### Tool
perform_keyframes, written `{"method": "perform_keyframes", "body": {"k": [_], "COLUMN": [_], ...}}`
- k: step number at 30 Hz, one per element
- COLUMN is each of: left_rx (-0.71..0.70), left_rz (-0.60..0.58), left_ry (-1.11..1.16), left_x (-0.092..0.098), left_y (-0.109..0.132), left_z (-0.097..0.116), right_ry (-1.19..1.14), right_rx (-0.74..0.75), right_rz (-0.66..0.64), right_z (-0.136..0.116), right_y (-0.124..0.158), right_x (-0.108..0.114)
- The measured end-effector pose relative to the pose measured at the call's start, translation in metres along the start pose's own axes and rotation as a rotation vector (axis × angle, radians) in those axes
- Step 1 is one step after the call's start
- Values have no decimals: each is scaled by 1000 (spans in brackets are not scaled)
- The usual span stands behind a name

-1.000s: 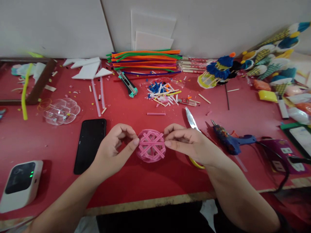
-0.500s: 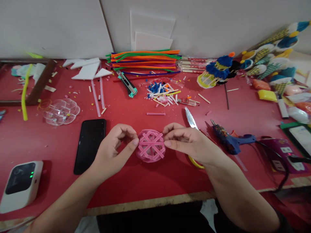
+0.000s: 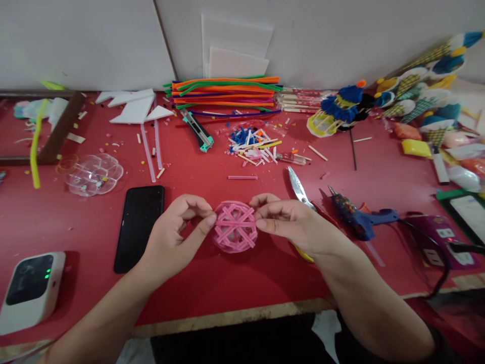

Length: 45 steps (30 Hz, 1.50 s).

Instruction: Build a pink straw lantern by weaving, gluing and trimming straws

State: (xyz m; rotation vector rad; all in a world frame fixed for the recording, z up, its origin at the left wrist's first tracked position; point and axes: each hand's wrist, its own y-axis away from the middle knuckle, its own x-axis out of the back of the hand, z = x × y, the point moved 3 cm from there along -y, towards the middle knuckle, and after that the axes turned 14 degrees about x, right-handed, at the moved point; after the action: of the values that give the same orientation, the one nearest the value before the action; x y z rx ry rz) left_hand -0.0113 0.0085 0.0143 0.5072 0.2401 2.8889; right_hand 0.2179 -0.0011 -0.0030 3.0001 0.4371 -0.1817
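A: Start with the largest: where is everything?
B: Red tabletop (image 3: 185,293). Near its front edge, between left hand (image 3: 170,232) and right hand (image 3: 291,222), sits a pink lattice (image 3: 235,226).
A: Fingers?
B: Both sets pinch the lattice lightly, thumb and forefinger at opposite sides, left and right.
A: Its look?
B: Roundish, openwork, built of straight pink strips; patterned face turned up toward the viewer. Gaps show between strips.
A: Long axis?
B: Outline too near round to tell one. The middle strip runs left to right, hand to hand; shorter diagonals cross above and below it, ends slanting to the rim.
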Motion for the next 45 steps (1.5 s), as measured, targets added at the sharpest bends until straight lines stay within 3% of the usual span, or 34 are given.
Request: {"method": "perform_keyframes", "body": {"k": [17,31,34,36,40,45], "left_rx": [-8,-72,-120,-151,-204,-242], "left_rz": [-41,15,-31,-124,-272,-193], "left_ry": [65,4,-17,-67,-157,-270], "left_x": [-4,3,5,3,-5,-9], "left_y": [1,1,1,2,5,6], "left_z": [-4,-5,-9,-11,-9,-4], "right_ry": [11,202,248,241,261,294], "right_rx": [-32,89,78,43,19,53], "right_rz": [35,51,67,75,-14,-44], "right_z": [0,-10,-12,-12,-13,-10], "right_y": [0,2,4,6,7,5], "right_x": [-5,0,2,2,-1,-4]}}
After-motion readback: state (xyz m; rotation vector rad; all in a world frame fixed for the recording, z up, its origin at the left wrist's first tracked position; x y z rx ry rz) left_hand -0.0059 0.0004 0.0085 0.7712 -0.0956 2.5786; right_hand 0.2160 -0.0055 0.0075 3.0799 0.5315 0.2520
